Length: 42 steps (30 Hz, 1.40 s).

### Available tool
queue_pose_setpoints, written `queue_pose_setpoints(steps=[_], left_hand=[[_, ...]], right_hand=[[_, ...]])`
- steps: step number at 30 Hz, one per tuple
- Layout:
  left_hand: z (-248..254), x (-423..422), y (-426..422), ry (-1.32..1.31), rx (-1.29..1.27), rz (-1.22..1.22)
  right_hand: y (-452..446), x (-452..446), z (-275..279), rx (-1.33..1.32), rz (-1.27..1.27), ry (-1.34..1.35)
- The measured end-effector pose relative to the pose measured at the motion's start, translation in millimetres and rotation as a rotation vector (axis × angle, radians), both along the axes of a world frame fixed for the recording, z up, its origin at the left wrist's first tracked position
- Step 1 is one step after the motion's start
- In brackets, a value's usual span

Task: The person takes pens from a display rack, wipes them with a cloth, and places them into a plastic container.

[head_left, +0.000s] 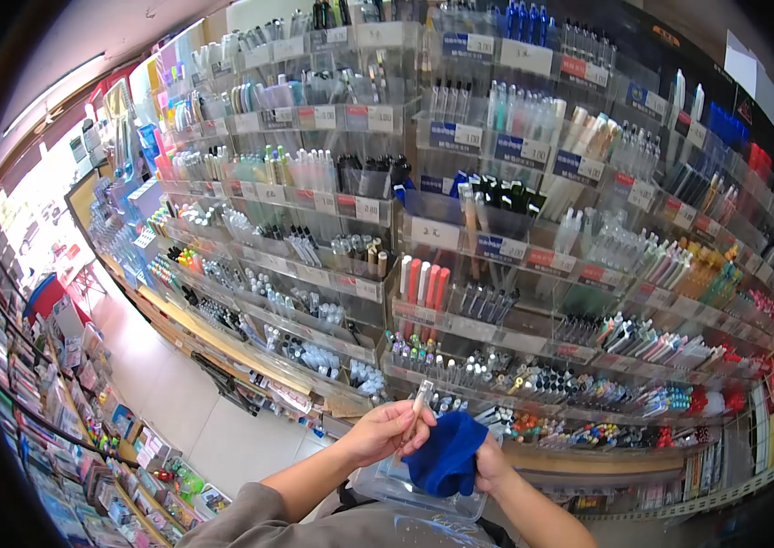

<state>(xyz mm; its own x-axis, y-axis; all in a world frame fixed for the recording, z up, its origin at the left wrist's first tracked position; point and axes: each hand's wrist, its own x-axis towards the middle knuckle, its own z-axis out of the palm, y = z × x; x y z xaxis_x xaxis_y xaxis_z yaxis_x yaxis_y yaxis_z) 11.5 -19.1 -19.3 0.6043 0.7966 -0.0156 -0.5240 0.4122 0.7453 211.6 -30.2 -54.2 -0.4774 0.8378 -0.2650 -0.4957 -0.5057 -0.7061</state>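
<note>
Our grey shirt (341, 525) lies nearest; beyond it, our left grip (385, 433) pinches a pen (422, 396), long axis tilted upward, just left of the blue cloth (446, 457) our right grip (494, 464) clutches.

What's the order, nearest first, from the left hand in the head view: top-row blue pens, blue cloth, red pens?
From the left hand:
1. Blue cloth: immediately to its right.
2. Red pens: ahead and higher up.
3. Blue pens: highest, ahead and off to the right.
</note>
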Motion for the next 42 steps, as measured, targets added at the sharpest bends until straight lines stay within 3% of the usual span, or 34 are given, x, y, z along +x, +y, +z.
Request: queue_pose_setpoints(steps=[3, 5, 11, 15, 17, 20, 24, 33, 42], left_hand=[[16, -10, 15, 0.197, 0.158, 0.068], [57, -12, 26, 0.459, 0.349, 0.226], [168, -6, 77, 0.844, 0.974, 0.756], [208, 4, 122, 1.006, 1.453, 0.951], [218, 9, 135, 1.126, 1.538, 0.922], [222, 12, 154, 1.113, 1.529, 0.728], [236, 17, 153, 1.247, 1.531, 0.595], [247, 30, 157, 1.243, 1.512, 0.343], [261, 50, 160, 1.382, 1.534, 0.267]], right_hand=[[1, 5, -13, -0.068, 0.075, 0.097], [1, 6, -15, -0.057, 0.123, 0.142], [-2, 5, 2, -0.119, 0.186, 0.009], [-1, 7, -8, -0.091, 0.236, 0.092], [2, 7, -14, -0.081, 0.269, 0.092], [3, 8, -14, -0.102, 0.298, 0.111], [3, 8, -15, -0.111, 0.313, 0.149], [1, 7, -5, -0.110, 0.307, 0.124], [0, 5, -9, -0.092, 0.257, 0.124]])
